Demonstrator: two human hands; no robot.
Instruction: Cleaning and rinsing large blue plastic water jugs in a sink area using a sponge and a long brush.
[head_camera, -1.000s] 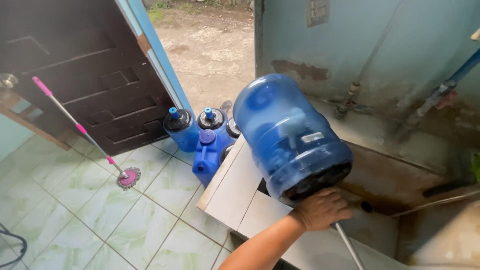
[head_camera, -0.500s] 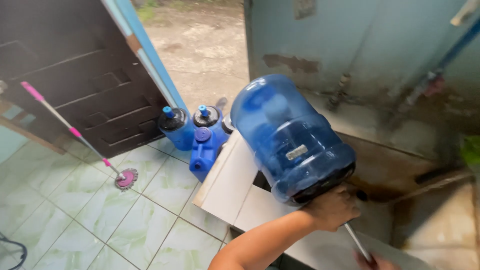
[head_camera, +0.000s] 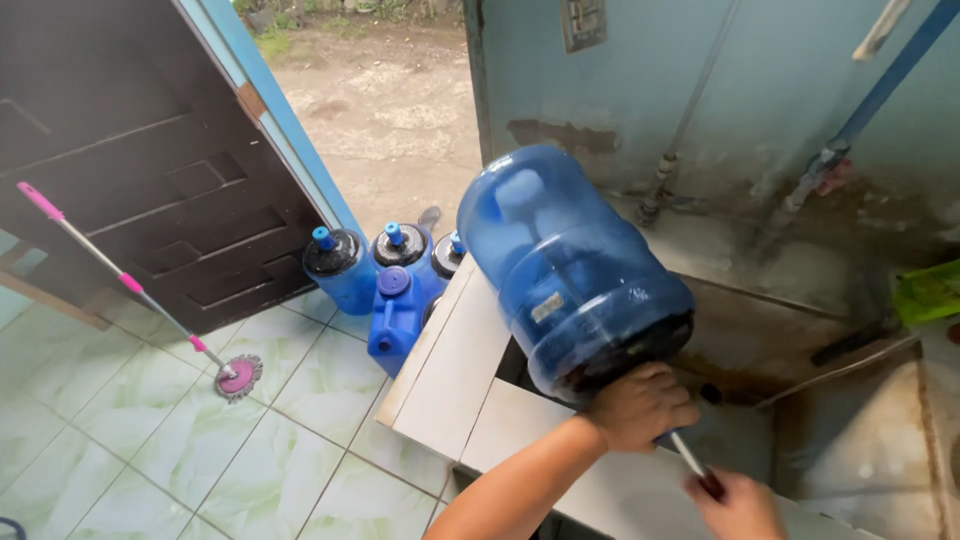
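Observation:
A large blue water jug (head_camera: 570, 270) lies tilted on the edge of a white tiled ledge (head_camera: 450, 370), its bottom pointing away and its neck towards me. My left hand (head_camera: 640, 405) is shut around the jug's neck. A thin rod (head_camera: 690, 462) with a dark grip comes out of the neck. My right hand (head_camera: 740, 505) holds that rod at the bottom edge of the view. What is on the rod's end inside the jug is hidden.
A stained concrete basin (head_camera: 800, 300) lies behind the ledge, with pipes on the blue wall. Three capped blue jugs (head_camera: 345, 265) and a blue jerry can (head_camera: 395, 320) stand on the tiled floor. A pink-handled mop (head_camera: 235, 378) leans by the dark door (head_camera: 130, 180). A green object (head_camera: 925, 290) sits far right.
My right hand has come into view at the bottom, gripping the rod. The jug stays tilted on the ledge with my left hand on its neck.

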